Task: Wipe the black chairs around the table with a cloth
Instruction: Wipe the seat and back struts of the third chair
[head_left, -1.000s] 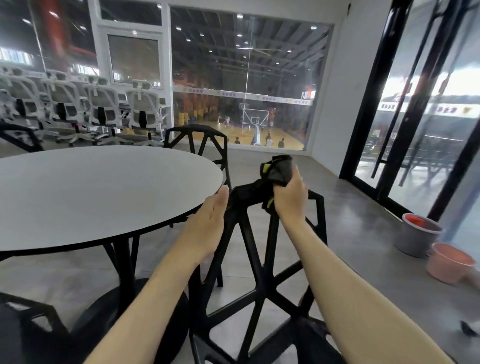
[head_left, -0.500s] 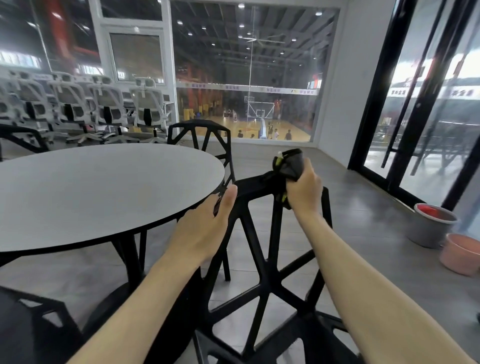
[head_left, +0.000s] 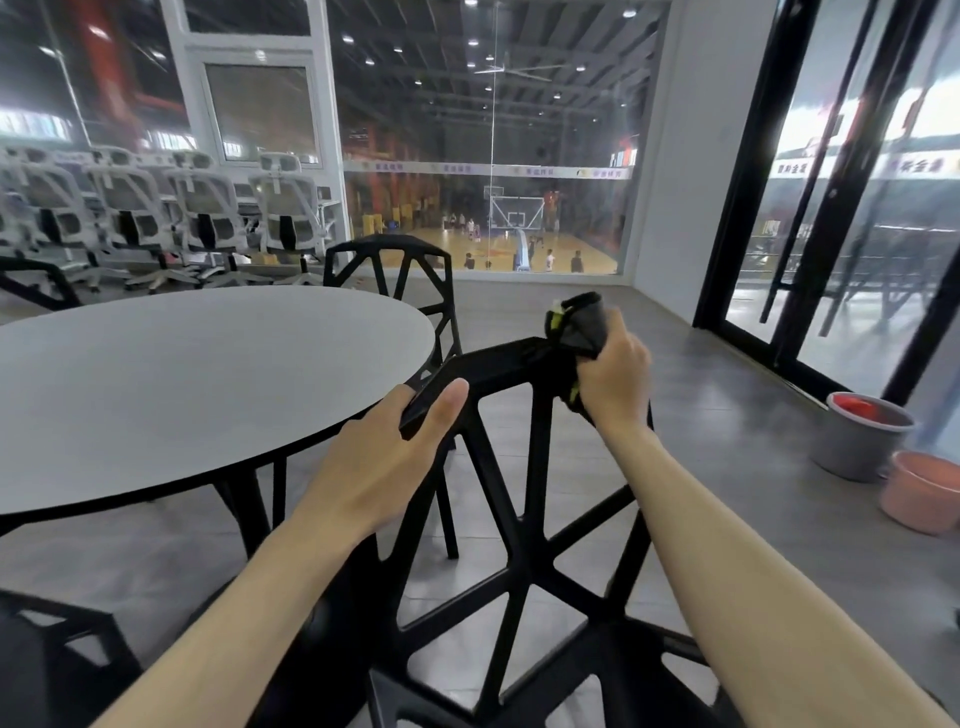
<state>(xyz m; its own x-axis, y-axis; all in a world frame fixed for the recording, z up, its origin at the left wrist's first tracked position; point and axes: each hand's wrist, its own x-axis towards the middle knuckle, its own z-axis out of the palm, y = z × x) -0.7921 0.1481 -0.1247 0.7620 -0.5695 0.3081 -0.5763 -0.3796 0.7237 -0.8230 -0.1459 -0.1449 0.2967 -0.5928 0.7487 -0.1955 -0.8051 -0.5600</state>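
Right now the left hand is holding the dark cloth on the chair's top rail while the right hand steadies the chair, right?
Not quite: the hands are swapped. In the head view, the right hand grips the dark cloth on the chair's top rail, while the left hand steadies it.

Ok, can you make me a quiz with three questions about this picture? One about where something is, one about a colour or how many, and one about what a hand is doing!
1. Where is the cloth?
A. On the table top
B. On the top rail of the nearest black chair, in the right hand
C. In the grey bucket

2. How many buckets stand on the floor at the right?
A. One
B. Two
C. Four

3. What is the left hand doing?
A. Holding the chair's top rail
B. Hanging free
C. Lying flat on the table

Answers:
1 B, the right hand grips the dark cloth against the rail.
2 B, a grey bucket and a pink bucket stand side by side.
3 A, its thumb lies over the rail by the round table.
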